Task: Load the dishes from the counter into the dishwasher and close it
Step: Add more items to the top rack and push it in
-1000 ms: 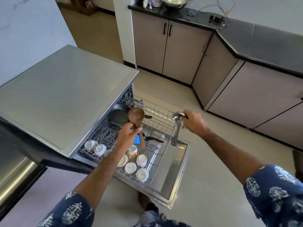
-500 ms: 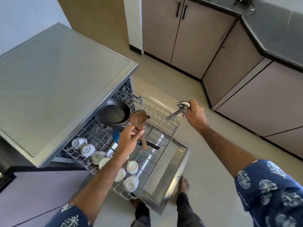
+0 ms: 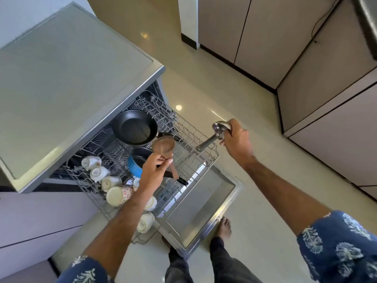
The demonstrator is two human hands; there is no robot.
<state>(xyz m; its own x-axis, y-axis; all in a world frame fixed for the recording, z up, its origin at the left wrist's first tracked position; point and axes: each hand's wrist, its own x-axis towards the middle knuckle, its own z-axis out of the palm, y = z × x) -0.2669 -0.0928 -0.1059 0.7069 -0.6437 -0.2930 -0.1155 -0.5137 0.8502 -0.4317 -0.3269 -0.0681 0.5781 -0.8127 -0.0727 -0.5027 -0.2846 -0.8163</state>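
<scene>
From where I sit, the view has tipped steeper over the last second, so the open dishwasher (image 3: pixel 81 82) now fills the left and middle of the picture and I look almost straight down into its pulled-out rack (image 3: pixel 195 144). My left hand (image 3: pixel 154 172) has its grip curled round the handle of a wooden ladle (image 3: pixel 164 146), bowl end up, held over the middle of the rack just in front of the black frying pan (image 3: pixel 134 127) and above the small blue pan (image 3: pixel 136 161); that hand sits much where it did a second ago. My right hand (image 3: pixel 236 137) is what changed: its grip is wrapped round the bowl of a steel ladle (image 3: pixel 212 135), and the handle, which hung nearly straight down a second ago, now slants down and to the left with its tip at the rack's far rim. I judge that the steel ladle is being angled in to lie across the wires, and the wooden one will follow, so this is mid-load, not the finish. A row of pale cups (image 3: pixel 102 174) stands upturned along the near-left side of the rack, and the door (image 3: pixel 204 211) lies flat open below it, close by my feet. No bench with waiting dishes shows here, so I cannot tell how much remains to load; the door is plainly not yet shut.
</scene>
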